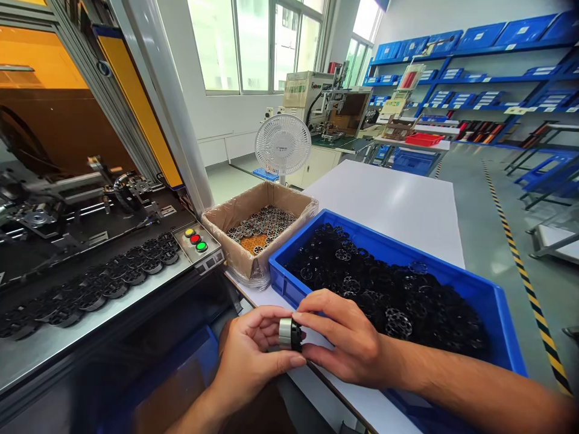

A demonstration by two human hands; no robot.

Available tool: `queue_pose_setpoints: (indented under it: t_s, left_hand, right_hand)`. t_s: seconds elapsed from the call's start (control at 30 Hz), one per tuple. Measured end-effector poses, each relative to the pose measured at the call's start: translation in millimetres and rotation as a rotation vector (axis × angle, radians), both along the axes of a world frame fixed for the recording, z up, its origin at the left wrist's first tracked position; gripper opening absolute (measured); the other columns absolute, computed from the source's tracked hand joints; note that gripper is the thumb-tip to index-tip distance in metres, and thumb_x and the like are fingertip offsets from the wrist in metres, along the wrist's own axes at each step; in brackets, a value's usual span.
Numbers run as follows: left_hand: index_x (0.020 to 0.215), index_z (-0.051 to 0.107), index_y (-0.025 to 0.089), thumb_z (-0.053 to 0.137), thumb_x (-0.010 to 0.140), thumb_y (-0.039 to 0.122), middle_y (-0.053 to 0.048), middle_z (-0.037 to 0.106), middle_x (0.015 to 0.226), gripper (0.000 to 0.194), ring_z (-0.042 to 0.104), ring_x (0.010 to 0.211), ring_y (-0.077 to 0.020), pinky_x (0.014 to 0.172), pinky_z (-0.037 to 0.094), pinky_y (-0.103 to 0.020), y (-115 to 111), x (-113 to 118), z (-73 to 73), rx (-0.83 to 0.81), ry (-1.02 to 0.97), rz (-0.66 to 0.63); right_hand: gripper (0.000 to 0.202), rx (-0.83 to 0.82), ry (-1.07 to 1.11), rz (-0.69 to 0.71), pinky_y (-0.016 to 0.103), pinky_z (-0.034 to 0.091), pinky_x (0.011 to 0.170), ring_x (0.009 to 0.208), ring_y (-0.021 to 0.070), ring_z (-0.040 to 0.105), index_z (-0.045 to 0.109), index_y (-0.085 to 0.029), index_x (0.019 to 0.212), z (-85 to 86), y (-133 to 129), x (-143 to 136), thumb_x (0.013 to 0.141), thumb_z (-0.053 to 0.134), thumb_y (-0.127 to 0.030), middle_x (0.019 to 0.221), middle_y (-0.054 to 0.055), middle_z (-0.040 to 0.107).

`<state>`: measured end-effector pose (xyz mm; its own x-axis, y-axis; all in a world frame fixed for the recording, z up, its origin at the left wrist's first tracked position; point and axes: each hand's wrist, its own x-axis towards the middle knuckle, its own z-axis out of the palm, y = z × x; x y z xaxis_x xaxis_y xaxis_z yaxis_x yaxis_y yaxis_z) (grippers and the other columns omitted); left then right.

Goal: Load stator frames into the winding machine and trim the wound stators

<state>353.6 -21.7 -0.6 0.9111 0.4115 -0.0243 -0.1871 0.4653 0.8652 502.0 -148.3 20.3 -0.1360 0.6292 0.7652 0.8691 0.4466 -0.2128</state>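
Note:
Between my two hands is a small round part, a silver metal ring (285,333) with a black plastic piece (296,335) against its right side. My left hand (253,352) has its fingers and thumb closed round the metal ring. From the right, my right hand (346,340) pinches the black plastic piece with thumb and fingertips. Whether the two pieces are fully joined I cannot tell. Just beyond my right hand stands a blue bin (289,283) filled with black plastic pieces (398,289); my right forearm passes over its near edge.
A plastic-lined cardboard box (230,253) holds metal rings (271,223). To the left, rows of black parts (113,283) line the machine's metal ledge (149,295), beside a control box (199,244) with yellow, red and green buttons. A white fan (283,144) stands behind the white table (384,187).

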Motion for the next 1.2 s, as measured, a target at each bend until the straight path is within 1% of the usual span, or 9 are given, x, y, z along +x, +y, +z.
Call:
queue_pose_setpoints:
  t_s: [0.17, 0.33, 0.6, 0.73, 0.83, 0.93, 1.0, 1.1, 1.2]
  left_hand:
    - [0.093, 0.074, 0.014, 0.091, 0.05, 0.002, -0.005, 0.08, 0.082, 0.048, 0.074, 0.075, -0.0155, 0.07, 0.059, -0.02, 0.9, -2.1, -2.5, 0.009, 0.036, 0.0]
    - [0.094, 0.074, 0.015, 0.092, 0.048, 0.005, -0.006, 0.08, 0.083, 0.051, 0.075, 0.076, -0.0167, 0.071, 0.059, -0.022, 2.6, -4.1, -7.6, 0.008, 0.072, -0.019]
    - [0.091, 0.078, 0.017, 0.094, 0.045, 0.008, -0.005, 0.08, 0.079, 0.049, 0.075, 0.073, -0.0179, 0.066, 0.059, -0.021, 3.9, -2.1, -5.6, 0.003, 0.115, -0.053]
    - [0.09, 0.078, 0.017, 0.094, 0.043, 0.01, -0.007, 0.08, 0.077, 0.05, 0.075, 0.073, -0.0206, 0.065, 0.06, -0.023, 6.6, -2.3, -6.7, 0.012, 0.162, -0.074]
    - [0.091, 0.078, 0.016, 0.095, 0.044, 0.014, -0.008, 0.08, 0.079, 0.05, 0.075, 0.072, -0.0214, 0.065, 0.06, -0.025, 8.3, -2.1, -8.6, 0.038, 0.165, -0.072]
    - [0.098, 0.078, 0.016, 0.094, 0.051, 0.022, -0.011, 0.08, 0.087, 0.05, 0.075, 0.076, -0.0243, 0.069, 0.061, -0.028, 5.2, -3.1, -9.0, 0.082, 0.174, -0.074]
    - [0.108, 0.076, 0.017, 0.089, 0.061, 0.029, -0.012, 0.079, 0.098, 0.049, 0.075, 0.088, -0.0275, 0.079, 0.061, -0.033, -0.3, -5.4, -7.4, 0.091, 0.2, -0.037]
    - [0.119, 0.072, 0.022, 0.079, 0.075, 0.036, -0.01, 0.075, 0.117, 0.046, 0.068, 0.112, -0.0299, 0.099, 0.053, -0.038, -9.7, -10.2, -4.7, 0.079, 0.241, 0.04]
    - [0.122, 0.07, 0.024, 0.074, 0.079, 0.041, -0.011, 0.07, 0.128, 0.046, 0.062, 0.122, -0.0315, 0.104, 0.05, -0.039, -15.3, -13.1, -6.4, 0.111, 0.245, 0.045]
  right_hand:
    - [0.037, -0.009, -0.024, -0.004, 0.037, 0.057, 0.07, 0.085, 0.0226, 0.061, 0.056, -0.008, 0.122, -4.3, -1.6, 2.5, 0.09, 0.066, -0.025, 0.095, 0.017, 0.065]
    - [0.036, 0.015, -0.09, -0.014, 0.037, 0.057, 0.068, 0.083, 0.023, 0.061, 0.058, -0.006, 0.118, -3.7, -1.8, 6.0, 0.096, 0.056, -0.034, 0.091, 0.017, 0.065]
    - [0.038, 0.079, -0.254, -0.057, 0.035, 0.057, 0.064, 0.077, 0.0228, 0.065, 0.064, -0.003, 0.103, 0.8, -1.1, 6.9, 0.099, 0.049, -0.038, 0.083, 0.015, 0.067]
    - [0.043, 0.091, -0.3, -0.094, 0.034, 0.054, 0.058, 0.072, 0.0216, 0.064, 0.066, -0.003, 0.097, -1.3, -0.4, 6.4, 0.1, 0.047, -0.042, 0.08, 0.013, 0.068]
    - [0.043, 0.081, -0.317, -0.107, 0.032, 0.051, 0.055, 0.067, 0.0196, 0.063, 0.067, -0.003, 0.093, -2.3, 0.0, 5.7, 0.098, 0.051, -0.042, 0.077, 0.011, 0.066]
    - [0.043, 0.101, -0.359, -0.136, 0.032, 0.048, 0.053, 0.063, 0.0187, 0.06, 0.068, -0.004, 0.086, -2.6, 0.8, 4.5, 0.097, 0.054, -0.044, 0.073, 0.009, 0.065]
    - [0.043, 0.092, -0.383, -0.164, 0.032, 0.047, 0.052, 0.061, 0.0184, 0.059, 0.068, -0.006, 0.081, -3.3, 2.1, 5.1, 0.095, 0.057, -0.045, 0.07, 0.008, 0.063]
    - [0.045, 0.04, -0.262, -0.165, 0.03, 0.049, 0.054, 0.064, 0.0173, 0.059, 0.068, -0.006, 0.084, -7.1, 6.2, 9.6, 0.089, 0.064, -0.05, 0.075, 0.009, 0.065]
    - [0.052, -0.061, 0.076, -0.12, 0.028, 0.056, 0.068, 0.077, 0.0168, 0.063, 0.067, -0.007, 0.101, -16.1, 11.6, 14.3, 0.086, 0.065, -0.056, 0.09, 0.013, 0.068]
